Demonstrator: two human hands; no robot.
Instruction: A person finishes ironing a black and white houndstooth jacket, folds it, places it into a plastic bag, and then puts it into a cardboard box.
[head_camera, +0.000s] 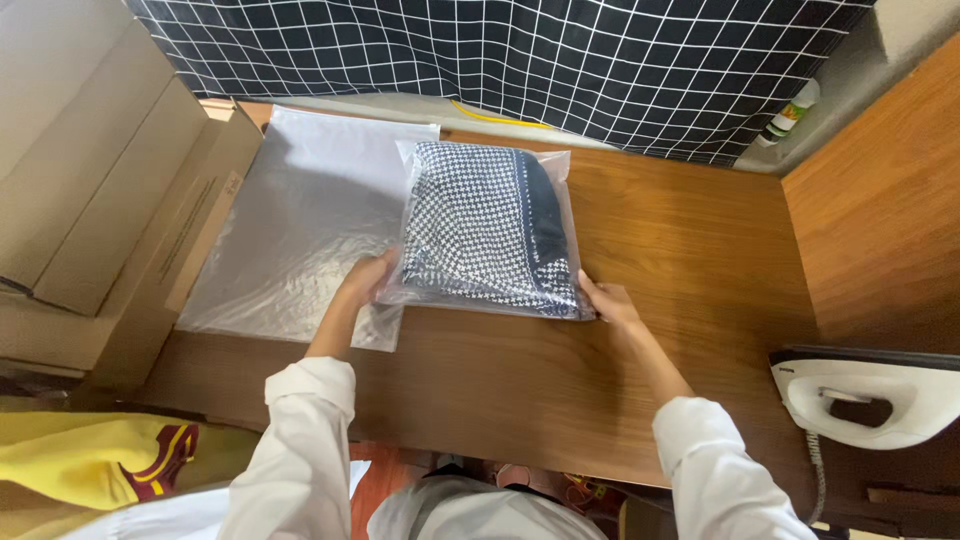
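Observation:
A folded dark blue and white patterned cloth sits inside a clear plastic bag lying flat on the wooden table. My left hand grips the bag's near left corner. My right hand holds its near right corner. Both arms wear white sleeves. Part of the bag overlaps a stack of empty clear plastic bags spread on the table's left side.
Cardboard boxes stand at the left. A black cloth with a white grid hangs along the back. A white clothes iron rests at the right edge, beside a raised wooden surface. Yellow fabric lies at lower left.

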